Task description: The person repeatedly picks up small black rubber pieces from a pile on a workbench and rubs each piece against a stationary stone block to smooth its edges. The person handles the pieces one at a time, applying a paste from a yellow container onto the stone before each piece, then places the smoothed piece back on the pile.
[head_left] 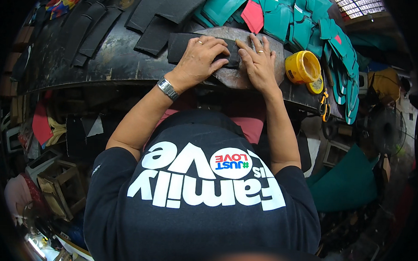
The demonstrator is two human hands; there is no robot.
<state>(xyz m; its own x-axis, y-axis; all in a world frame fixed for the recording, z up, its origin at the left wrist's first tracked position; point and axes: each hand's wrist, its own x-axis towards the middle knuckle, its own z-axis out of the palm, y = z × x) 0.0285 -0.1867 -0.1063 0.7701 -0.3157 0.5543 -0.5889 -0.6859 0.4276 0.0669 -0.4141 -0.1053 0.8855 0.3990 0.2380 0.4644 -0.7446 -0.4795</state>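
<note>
The dark, stained workbench [114, 63] filled the upper part of the view, curving with the lens, and everything else sat in relation to it. Along its far edge lay a heap of teal cut pieces [286, 18] with one red piece [253, 14] among them; far to its left lay a row of black strips [90, 29], apparently already cut and set aside. At the bench's near middle sat a rounded, worn pressing block [247, 76], and across it the black strip [193, 45] in hand. The left hand [200, 56] lay curled over that strip, fingers bent and pressing it down, a watch [167, 88] on the wrist. The right hand [258, 63] lay flat beside it, fingers spread and extended onto the strip's right end, not closed around anything. Judging by the stacks, much material was prepared, while this piece looked only part-worked. Right of the block stood a round yellow tub [302, 67], open, with no label legible, and orange-handled scissors [324, 104] at the bench's near edge.
</note>
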